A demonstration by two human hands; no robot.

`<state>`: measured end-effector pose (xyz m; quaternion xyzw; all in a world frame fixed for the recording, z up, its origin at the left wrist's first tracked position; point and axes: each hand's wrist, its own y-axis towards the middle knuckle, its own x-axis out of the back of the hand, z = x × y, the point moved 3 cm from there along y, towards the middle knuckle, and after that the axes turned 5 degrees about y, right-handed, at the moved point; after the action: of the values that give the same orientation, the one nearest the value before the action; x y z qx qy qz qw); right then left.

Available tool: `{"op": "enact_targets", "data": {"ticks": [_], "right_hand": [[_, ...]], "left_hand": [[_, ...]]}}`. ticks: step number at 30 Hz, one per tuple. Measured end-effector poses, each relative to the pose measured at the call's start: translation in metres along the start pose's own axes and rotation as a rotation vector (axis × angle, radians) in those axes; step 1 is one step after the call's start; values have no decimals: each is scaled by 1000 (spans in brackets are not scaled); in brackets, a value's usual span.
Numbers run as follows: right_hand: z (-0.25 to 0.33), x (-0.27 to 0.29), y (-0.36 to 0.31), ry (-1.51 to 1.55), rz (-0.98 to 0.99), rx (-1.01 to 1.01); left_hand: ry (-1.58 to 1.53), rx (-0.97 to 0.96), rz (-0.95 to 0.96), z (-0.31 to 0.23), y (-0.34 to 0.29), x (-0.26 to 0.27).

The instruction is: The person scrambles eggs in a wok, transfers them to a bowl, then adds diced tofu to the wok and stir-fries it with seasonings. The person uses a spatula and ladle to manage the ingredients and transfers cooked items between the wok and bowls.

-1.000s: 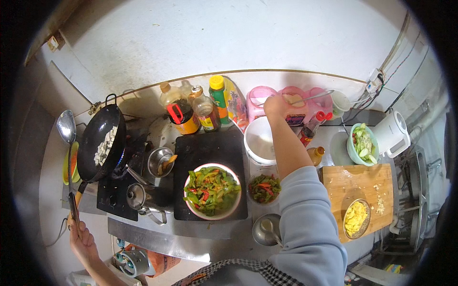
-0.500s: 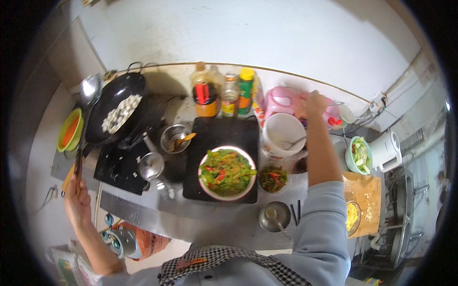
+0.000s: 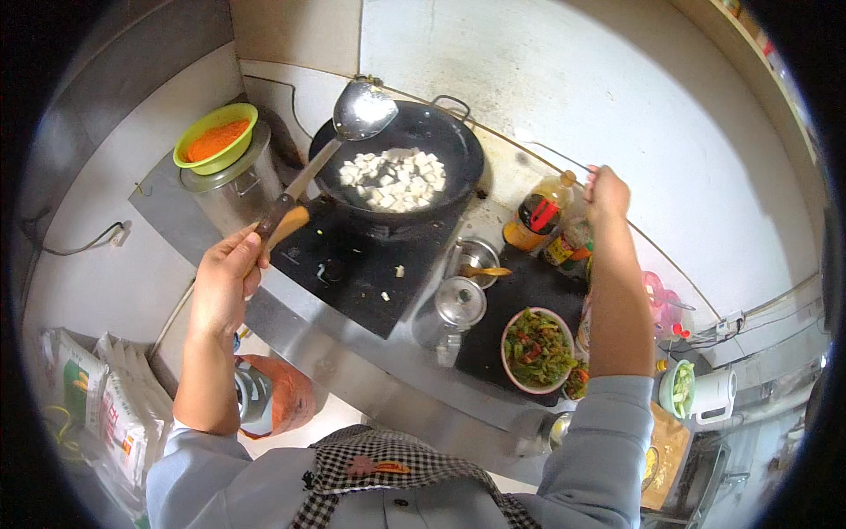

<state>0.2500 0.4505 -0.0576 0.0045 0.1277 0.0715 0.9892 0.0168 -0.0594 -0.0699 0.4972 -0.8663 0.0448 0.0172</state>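
Observation:
My left hand [image 3: 231, 273] is closed round the dark handle of a metal wok spatula [image 3: 363, 113], whose broad blade hangs over the wok. Beside those fingers is the wok's pale wooden handle [image 3: 289, 226]; whether they also touch it is unclear. In the black wok [image 3: 458, 159] lie white diced cubes [image 3: 394, 180]. My right hand [image 3: 608, 194] is raised above the bottles at the back, pinching a thin long-handled spoon [image 3: 557, 153] that points left toward the wok. The contents of its small bowl cannot be made out.
A green bowl [image 3: 187, 145] of orange shreds sits on a steel pot [image 3: 231, 181] at left. Near the middle are a lidded metal jug [image 3: 460, 301], an oil bottle [image 3: 538, 207] and a bowl of cut greens [image 3: 535, 348]. Pink containers [image 3: 663, 300] stand at right.
The view has swung left toward the wok. My right hand has come away from the pink containers with the spoon and moved left. The spatula stays in my left hand.

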Motion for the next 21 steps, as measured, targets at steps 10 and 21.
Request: {"op": "enact_targets", "data": {"ticks": [10,21], "right_hand": [[-63,-116,-66,-63,235,150],[-33,-135,-106,-28,261,94]], "left_hand": [[1,-27,26,-6,3,51],[-63,-43,44,-4,7,70]]}}
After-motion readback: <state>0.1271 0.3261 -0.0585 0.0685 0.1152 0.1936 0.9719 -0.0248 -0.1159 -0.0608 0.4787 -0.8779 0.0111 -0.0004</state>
